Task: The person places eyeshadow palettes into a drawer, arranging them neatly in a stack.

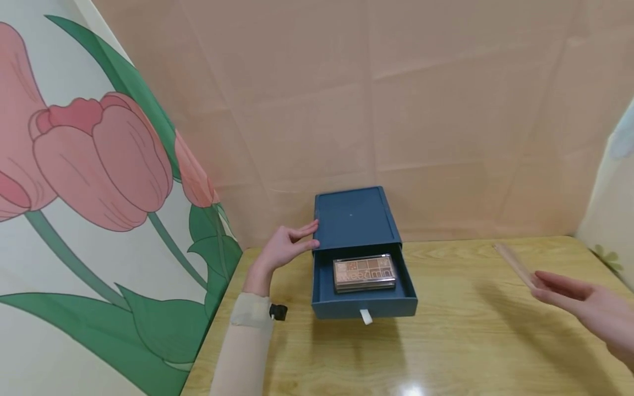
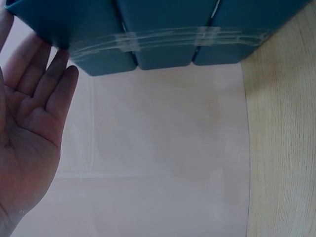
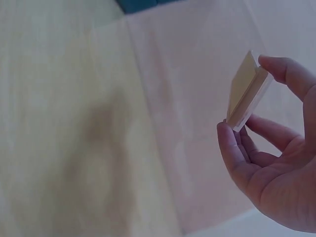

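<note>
Drawer box (image 1: 356,223) in blue stood on the wooden counter (image 1: 470,330), its drawer (image 1: 364,302) pulled out with an eyeshadow palette (image 1: 365,273) lying inside. At its left side the left hand (image 1: 287,246) rested flat, fingers straight. Well off to the right, the right hand (image 1: 589,308) pinched a thin tan palette (image 3: 245,94) between thumb and fingertips.

Dark blue drawer box (image 1: 354,220), brown-toned palette (image 1: 365,273), pink tulip wall (image 1: 99,159).

Desk (image 1: 470,341): light wood-grain surface, smooth, glossy, with a lamp reflection. Drawer box (image 1: 354,220): matt blue card, taped underneath with clear glossy strips. Palette (image 1: 365,273) in the drawer: shiny plastic lid. Slim case (image 3: 245,94) in right hand (image 3: 276,168): smooth, tan faces.
</note>
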### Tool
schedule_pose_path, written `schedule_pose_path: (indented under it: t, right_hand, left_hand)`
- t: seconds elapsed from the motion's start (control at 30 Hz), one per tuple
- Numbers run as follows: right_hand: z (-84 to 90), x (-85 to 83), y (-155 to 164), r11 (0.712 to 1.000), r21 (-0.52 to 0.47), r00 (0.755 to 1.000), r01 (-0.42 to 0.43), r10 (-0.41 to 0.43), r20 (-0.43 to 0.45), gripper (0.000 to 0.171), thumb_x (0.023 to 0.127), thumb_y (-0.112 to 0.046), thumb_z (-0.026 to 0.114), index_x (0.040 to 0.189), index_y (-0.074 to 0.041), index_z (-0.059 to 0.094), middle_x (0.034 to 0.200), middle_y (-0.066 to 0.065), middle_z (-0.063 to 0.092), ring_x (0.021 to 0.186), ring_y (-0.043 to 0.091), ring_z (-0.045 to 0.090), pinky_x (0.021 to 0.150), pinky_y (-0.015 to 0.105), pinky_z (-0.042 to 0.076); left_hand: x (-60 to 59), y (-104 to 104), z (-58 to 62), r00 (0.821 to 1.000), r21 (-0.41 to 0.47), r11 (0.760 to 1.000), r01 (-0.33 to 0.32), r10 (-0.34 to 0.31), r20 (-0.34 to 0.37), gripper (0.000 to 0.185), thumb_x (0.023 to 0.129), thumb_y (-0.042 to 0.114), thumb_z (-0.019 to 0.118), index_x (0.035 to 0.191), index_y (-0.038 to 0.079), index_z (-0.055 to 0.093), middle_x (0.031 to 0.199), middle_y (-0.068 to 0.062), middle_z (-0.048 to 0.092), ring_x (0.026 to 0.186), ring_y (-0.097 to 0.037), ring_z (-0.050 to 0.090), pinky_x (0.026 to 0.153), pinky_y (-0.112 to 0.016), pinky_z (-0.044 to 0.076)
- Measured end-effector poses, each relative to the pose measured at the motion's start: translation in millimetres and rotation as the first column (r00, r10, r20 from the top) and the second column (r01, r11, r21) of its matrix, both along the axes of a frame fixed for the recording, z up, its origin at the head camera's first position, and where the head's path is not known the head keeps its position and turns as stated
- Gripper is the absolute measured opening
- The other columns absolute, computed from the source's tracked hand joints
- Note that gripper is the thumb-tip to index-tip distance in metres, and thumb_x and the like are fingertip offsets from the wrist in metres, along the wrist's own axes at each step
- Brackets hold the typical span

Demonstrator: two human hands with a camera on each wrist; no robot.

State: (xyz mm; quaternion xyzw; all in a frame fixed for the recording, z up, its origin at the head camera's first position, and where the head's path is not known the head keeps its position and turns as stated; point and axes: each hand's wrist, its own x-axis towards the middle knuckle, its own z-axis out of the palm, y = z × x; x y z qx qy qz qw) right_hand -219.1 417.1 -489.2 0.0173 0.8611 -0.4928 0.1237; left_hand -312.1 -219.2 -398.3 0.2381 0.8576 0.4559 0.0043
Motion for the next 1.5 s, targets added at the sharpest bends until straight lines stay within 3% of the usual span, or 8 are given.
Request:
schedule_pose_path:
  t: [0.27,0.33,0.53,0.73,0.9,1.13,1.4,1.5]
  right_hand:
    - [45.8,-5.0,-65,0.989,0.135,0.977,-0.056,0.082,-0.195,0.082,0.105,-0.052,0.068,0.170,-0.015,0.034,0.162,0.016,0.042,0.143,0.063,0.031,0.097,0.077,0.030]
    - [56.0,-6.8,-78,0.987,0.146,0.973,-0.060,0.091,-0.214,0.080,0.104,-0.052,0.069,0.170,-0.021,0.037,0.161,0.023,0.044,0.143,0.043,0.046,0.096,0.070,0.035]
    - [77.6,-9.7,-113,0.985,0.129,0.951,-0.111,0.143,-0.276,0.072,0.101,-0.048,0.075,0.164,-0.024,0.049,0.152,0.021,0.058,0.110,-0.019,0.054,0.080,0.026,0.050]
    - [94.8,-8.4,-142,0.981,0.086,0.933,-0.172,0.190,-0.305,0.071,0.099,-0.046,0.078,0.161,-0.022,0.054,0.161,0.021,0.048,0.112,-0.013,0.061,0.079,0.024,0.056]
    - [102.7,-5.0,-160,0.974,0.031,0.909,-0.223,0.219,-0.355,0.065,0.098,-0.037,0.081,0.156,-0.018,0.059,0.162,0.017,0.046,0.115,-0.010,0.060,0.083,0.026,0.058]
    - [110.6,-3.8,-185,0.953,-0.037,0.873,-0.301,0.260,-0.414,0.059,0.096,-0.028,0.085,0.150,-0.013,0.065,0.159,0.019,0.047,0.124,0.016,0.067,0.084,0.028,0.060]
    - [114.8,-8.2,-213,0.940,0.083,0.822,-0.332,0.331,-0.463,0.056,0.093,-0.036,0.087,0.144,-0.019,0.071,0.153,0.017,0.058,0.125,0.044,0.067,0.083,0.029,0.059]
    - [116.7,-9.4,-224,0.930,0.126,0.798,-0.345,0.361,-0.483,0.055,0.093,-0.038,0.087,0.143,-0.020,0.072,0.150,0.016,0.061,0.124,0.040,0.068,0.084,0.032,0.059]
  left_hand:
    - [-1.7,1,-0.1,1.000,-0.006,1.000,0.000,0.000,-0.001,0.052,0.100,0.041,0.078,0.145,0.018,0.066,0.153,0.011,0.058,0.103,-0.024,0.072,0.062,-0.033,0.038]
    - [-2.6,1,0.1,1.000,-0.007,1.000,0.001,-0.001,-0.001,0.052,0.100,0.041,0.078,0.145,0.017,0.066,0.153,0.010,0.058,0.087,-0.026,0.070,0.058,-0.034,0.033]
    - [-4.2,0,1.4,1.000,-0.007,1.000,0.006,-0.006,0.004,0.053,0.100,0.040,0.078,0.145,0.015,0.066,0.154,0.010,0.057,0.111,-0.026,0.071,0.064,-0.031,0.040]
    - [-5.7,-1,0.9,1.000,-0.012,1.000,0.007,-0.007,0.003,0.053,0.100,0.041,0.078,0.144,0.015,0.067,0.154,0.009,0.057,0.087,-0.031,0.068,0.059,-0.033,0.034]
    - [-6.1,-1,1.3,1.000,-0.009,1.000,0.012,-0.012,0.001,0.055,0.099,0.043,0.079,0.145,0.015,0.066,0.154,0.008,0.057,0.124,-0.027,0.068,0.065,-0.031,0.041]
    - [-7.3,-2,1.6,1.000,-0.006,1.000,0.016,-0.015,0.003,0.055,0.099,0.041,0.079,0.145,0.013,0.066,0.154,0.006,0.057,0.131,-0.031,0.064,0.068,-0.030,0.042]
    - [-5.2,-3,3.2,1.000,-0.018,1.000,0.012,-0.012,-0.001,0.051,0.100,0.036,0.079,0.145,0.014,0.066,0.154,0.005,0.057,0.075,-0.033,0.063,0.058,-0.034,0.034]
    - [-4.6,-3,4.2,1.000,-0.016,1.000,0.008,-0.008,-0.001,0.050,0.100,0.034,0.079,0.144,0.014,0.067,0.154,0.005,0.058,0.101,-0.031,0.072,0.063,-0.032,0.039]
